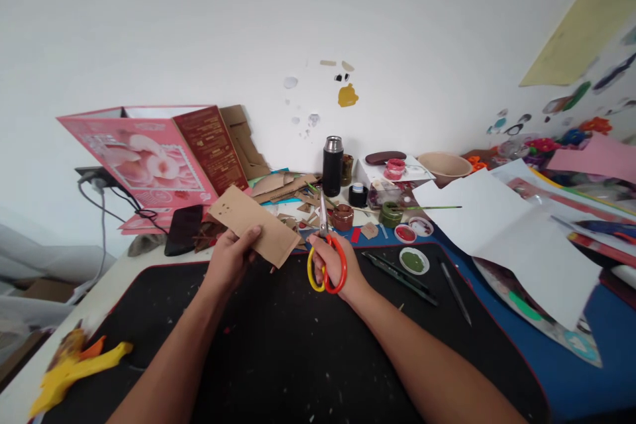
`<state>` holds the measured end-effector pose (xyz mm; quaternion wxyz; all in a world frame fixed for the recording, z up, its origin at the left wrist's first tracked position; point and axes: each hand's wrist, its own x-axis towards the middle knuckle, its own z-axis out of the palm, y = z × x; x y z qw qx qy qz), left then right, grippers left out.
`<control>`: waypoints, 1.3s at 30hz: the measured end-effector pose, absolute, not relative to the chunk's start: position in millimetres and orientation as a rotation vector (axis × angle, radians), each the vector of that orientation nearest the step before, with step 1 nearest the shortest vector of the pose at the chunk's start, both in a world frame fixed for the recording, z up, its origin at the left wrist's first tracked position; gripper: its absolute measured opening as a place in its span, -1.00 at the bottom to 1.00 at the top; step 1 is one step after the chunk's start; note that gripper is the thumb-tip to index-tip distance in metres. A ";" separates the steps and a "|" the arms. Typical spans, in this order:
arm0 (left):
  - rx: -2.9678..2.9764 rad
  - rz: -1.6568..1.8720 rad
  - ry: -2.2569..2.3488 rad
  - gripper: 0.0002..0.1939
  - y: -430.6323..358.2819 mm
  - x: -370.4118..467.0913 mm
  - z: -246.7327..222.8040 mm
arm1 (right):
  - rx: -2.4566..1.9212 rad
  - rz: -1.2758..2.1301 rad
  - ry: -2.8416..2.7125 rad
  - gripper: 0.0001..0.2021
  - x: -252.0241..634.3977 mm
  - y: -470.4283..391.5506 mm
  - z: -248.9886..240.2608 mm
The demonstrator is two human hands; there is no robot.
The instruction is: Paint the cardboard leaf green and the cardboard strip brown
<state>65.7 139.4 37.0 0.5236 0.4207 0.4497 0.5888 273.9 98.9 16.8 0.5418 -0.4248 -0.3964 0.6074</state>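
My left hand [232, 257] grips a brown cardboard piece [259, 228] by its lower edge, thumb on top. Small dark marks show near the far left end of the piece. My right hand [342, 266] is closed around scissors [334, 264] with one red and one yellow handle loop. The scissor blades point up and away from me and look closed together. They stand to the right of the cardboard, apart from it. Both hands are above the black mat [278, 344].
Cardboard scraps [285, 187], a black bottle [332, 167] and paint jars [390, 213] stand at the back. Green paint in a lid [414, 261] and pens [454, 291] lie right. White paper [511, 232] is far right. A yellow glue gun [74, 371] lies front left.
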 end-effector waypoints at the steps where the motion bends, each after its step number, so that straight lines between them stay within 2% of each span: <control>1: 1.015 1.397 1.083 -0.58 138.8 66.2 37.2 | -1.008 1.453 -0.948 -0.53 273.7 98.3 17.3; 7: 1.075 1.282 1.113 -0.57 136.4 67.3 35.5 | -0.985 1.497 -0.968 -0.47 273.0 95.2 18.8; 23: 1.000 1.145 1.042 -0.57 139.9 62.3 30.3 | -0.846 1.684 -0.965 -0.56 272.0 95.8 14.0; 34: 0.972 1.055 0.970 -0.40 134.2 70.8 29.7 | -0.812 1.741 -0.962 -0.57 269.5 94.6 17.1; 39: 0.949 1.255 0.960 -0.50 133.9 73.7 34.3 | -0.838 1.710 -0.940 -0.60 267.7 94.7 13.2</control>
